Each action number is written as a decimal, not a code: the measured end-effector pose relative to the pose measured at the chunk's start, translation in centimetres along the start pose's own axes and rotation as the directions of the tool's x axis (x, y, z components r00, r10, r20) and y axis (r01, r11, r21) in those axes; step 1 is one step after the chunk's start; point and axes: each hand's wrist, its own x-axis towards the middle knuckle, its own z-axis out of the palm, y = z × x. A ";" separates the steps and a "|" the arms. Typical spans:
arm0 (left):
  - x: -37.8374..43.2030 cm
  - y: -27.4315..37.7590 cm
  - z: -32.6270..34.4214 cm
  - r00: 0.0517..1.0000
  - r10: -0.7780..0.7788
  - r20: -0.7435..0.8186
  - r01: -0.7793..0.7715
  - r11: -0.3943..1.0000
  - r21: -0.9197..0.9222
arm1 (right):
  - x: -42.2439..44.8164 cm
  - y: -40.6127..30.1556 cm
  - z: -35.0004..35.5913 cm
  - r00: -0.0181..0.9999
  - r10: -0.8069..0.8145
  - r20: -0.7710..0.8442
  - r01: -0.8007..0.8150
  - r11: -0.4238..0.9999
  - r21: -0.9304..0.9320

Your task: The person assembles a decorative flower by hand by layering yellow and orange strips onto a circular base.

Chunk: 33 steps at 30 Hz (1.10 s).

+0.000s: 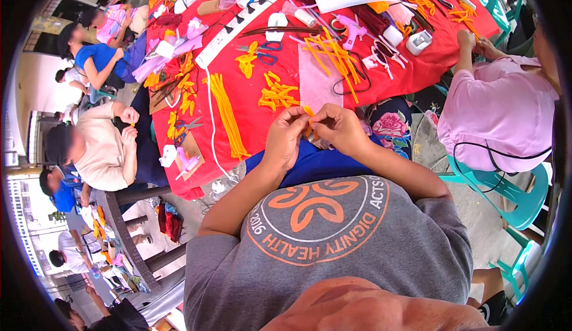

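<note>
My left hand (284, 138) and my right hand (343, 131) meet above my lap at the table's near edge. Between their fingertips is a small bent piece of yellow-orange chenille stem (309, 110), pinched from both sides and partly hidden by the fingers. Just beyond lies a pile of short folded yellow-orange stems (278, 93) on the red tablecloth (263, 132). A bundle of long straight stems (227, 116) rests to the left. More loose long stems (335, 56) lie across a pale pink sheet (318, 78).
A white power strip (223, 36) with plugs and a cable crosses the table. Blue-handled scissors (268, 57), a pink glue gun (350, 31) and a white tape dispenser (419, 42) lie around. People sit left (105, 147) and right (496, 107), by a green plastic chair (514, 192).
</note>
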 end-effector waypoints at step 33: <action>-1.5 1.2 0.7 0.999 -0.031 0.013 0.016 0.779 0.627 | 1.9 -0.5 -2.1 0.995 0.062 -0.076 -0.029 0.927 0.375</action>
